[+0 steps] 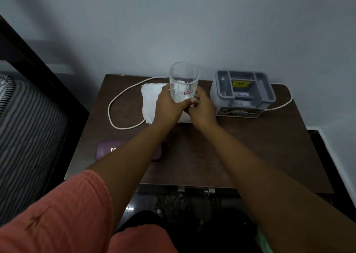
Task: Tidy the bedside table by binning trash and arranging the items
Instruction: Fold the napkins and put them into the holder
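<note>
A clear drinking glass (184, 79) with a small red label is held upright above the dark wooden bedside table (250, 146). My left hand (168, 106) is wrapped around its lower part. My right hand (203, 108) touches the glass's base from the right, fingers curled against it. Under both hands lies a crumpled white tissue (149, 100). A white cable (119, 98) loops across the table's back left. A purple case (107, 150) lies near the front left, partly hidden by my left forearm.
A grey plastic organiser box (243, 92) with open compartments stands at the back right against the wall. A striped mattress (28, 137) and a dark bed frame (44, 75) border the table's left. Dark floor shows below the front edge.
</note>
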`<state>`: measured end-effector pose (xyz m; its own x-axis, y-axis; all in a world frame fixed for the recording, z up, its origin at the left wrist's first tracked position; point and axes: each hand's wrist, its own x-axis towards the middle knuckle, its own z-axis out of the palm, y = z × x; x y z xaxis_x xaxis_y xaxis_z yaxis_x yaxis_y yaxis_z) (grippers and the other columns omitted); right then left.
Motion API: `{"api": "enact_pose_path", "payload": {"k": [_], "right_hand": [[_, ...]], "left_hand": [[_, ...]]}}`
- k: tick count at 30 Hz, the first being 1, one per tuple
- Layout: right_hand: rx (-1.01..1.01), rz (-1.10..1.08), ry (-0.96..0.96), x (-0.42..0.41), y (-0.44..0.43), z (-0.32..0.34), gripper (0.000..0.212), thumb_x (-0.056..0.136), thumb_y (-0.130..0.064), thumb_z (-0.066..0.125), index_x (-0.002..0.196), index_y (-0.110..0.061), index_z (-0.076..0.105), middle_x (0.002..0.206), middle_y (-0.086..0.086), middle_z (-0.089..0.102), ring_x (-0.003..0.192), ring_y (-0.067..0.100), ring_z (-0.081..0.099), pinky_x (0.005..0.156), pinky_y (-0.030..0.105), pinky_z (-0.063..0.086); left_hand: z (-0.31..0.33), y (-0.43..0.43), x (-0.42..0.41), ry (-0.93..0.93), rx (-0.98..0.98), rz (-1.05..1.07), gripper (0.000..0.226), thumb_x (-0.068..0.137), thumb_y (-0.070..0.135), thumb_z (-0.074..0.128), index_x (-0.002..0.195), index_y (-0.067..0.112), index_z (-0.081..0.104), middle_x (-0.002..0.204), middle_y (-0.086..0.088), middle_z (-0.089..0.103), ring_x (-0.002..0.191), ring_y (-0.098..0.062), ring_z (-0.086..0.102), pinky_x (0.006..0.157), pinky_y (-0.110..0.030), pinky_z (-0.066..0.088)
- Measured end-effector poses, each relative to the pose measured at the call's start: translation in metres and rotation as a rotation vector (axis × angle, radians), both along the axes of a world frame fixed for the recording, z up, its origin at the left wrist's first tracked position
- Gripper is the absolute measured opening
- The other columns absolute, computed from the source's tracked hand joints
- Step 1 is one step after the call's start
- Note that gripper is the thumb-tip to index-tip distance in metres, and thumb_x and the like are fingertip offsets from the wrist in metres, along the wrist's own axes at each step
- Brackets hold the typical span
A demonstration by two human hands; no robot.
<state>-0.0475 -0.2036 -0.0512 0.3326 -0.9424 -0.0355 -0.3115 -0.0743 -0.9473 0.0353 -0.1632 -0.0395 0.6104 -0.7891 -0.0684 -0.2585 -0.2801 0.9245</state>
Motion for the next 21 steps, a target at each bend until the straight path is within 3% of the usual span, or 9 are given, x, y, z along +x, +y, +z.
{"api": "enact_pose_path", "payload": {"k": [2,4,6,9,11,15,18,21], "right_hand": [[-0.044,-0.013,0.034,0.000,0.000,0.001,0.045,0.075,-0.003,0.069,0.117,-0.013,0.057,0.113,0.004,0.066,0.101,0.016,0.060,0.085,0.024,0.049],[-0.096,-0.027,0.071,0.004,0.001,0.005,0.044,0.073,-0.010,0.073,0.114,-0.014,0.057,0.110,0.005,0.067,0.099,0.017,0.061,0.075,0.017,0.045],[-0.153,-0.026,0.055,0.012,0.006,0.012,0.048,0.070,-0.017,0.076,0.113,-0.014,0.057,0.110,0.007,0.065,0.099,0.020,0.060,0.077,0.022,0.047],[-0.184,0.012,0.002,0.031,0.020,0.023,0.053,0.065,-0.020,0.079,0.111,-0.008,0.055,0.107,0.009,0.064,0.099,0.025,0.061,0.083,0.038,0.052],[-0.140,0.049,-0.026,0.048,0.032,0.029,0.054,0.066,-0.015,0.081,0.109,-0.005,0.052,0.101,0.007,0.063,0.094,0.024,0.062,0.080,0.037,0.052],[-0.111,0.112,-0.009,0.085,0.052,0.023,0.056,0.062,-0.013,0.081,0.110,-0.009,0.053,0.106,0.010,0.065,0.095,0.025,0.061,0.078,0.037,0.053],[-0.132,0.152,0.052,0.103,0.059,0.013,0.055,0.065,-0.015,0.079,0.115,-0.012,0.056,0.109,0.010,0.062,0.100,0.025,0.058,0.075,0.026,0.044],[-0.130,0.159,0.082,0.110,0.063,0.005,0.054,0.067,-0.014,0.078,0.115,-0.010,0.055,0.111,0.011,0.060,0.101,0.025,0.056,0.073,0.024,0.037]], "left_hand": [[0.000,0.000,0.003,-0.023,0.000,0.005,0.066,0.068,0.031,0.080,0.124,0.010,0.053,0.122,-0.008,0.063,0.112,-0.023,0.059,0.098,-0.035,0.047],[0.004,0.004,0.010,-0.020,-0.036,0.004,0.059,0.066,0.029,0.082,0.117,0.010,0.059,0.114,-0.006,0.068,0.103,-0.018,0.063,0.090,-0.022,0.049],[0.012,0.013,0.023,-0.011,-0.091,0.003,0.056,0.060,0.033,0.084,0.109,0.012,0.065,0.106,-0.004,0.072,0.094,-0.011,0.065,0.083,-0.016,0.051],[0.025,0.036,0.051,-0.028,-0.108,-0.014,0.062,0.050,0.044,0.080,0.104,0.017,0.069,0.102,-0.001,0.073,0.094,-0.010,0.068,0.088,-0.032,0.054],[0.031,0.052,0.070,-0.031,-0.095,-0.040,0.058,0.054,0.037,0.081,0.107,0.017,0.069,0.103,-0.001,0.073,0.095,-0.011,0.069,0.089,-0.034,0.054],[0.031,0.078,0.103,-0.015,-0.078,-0.084,0.043,0.070,0.010,0.078,0.111,0.010,0.066,0.100,-0.001,0.072,0.087,-0.008,0.069,0.080,-0.025,0.056],[0.024,0.088,0.119,0.017,-0.063,-0.095,0.038,0.073,0.004,0.074,0.108,0.015,0.065,0.096,0.007,0.071,0.087,-0.006,0.069,0.075,-0.018,0.054],[0.017,0.092,0.126,0.041,-0.038,-0.112,0.040,0.074,0.004,0.073,0.112,0.009,0.062,0.100,0.004,0.069,0.086,-0.004,0.070,0.071,-0.014,0.053]]}}
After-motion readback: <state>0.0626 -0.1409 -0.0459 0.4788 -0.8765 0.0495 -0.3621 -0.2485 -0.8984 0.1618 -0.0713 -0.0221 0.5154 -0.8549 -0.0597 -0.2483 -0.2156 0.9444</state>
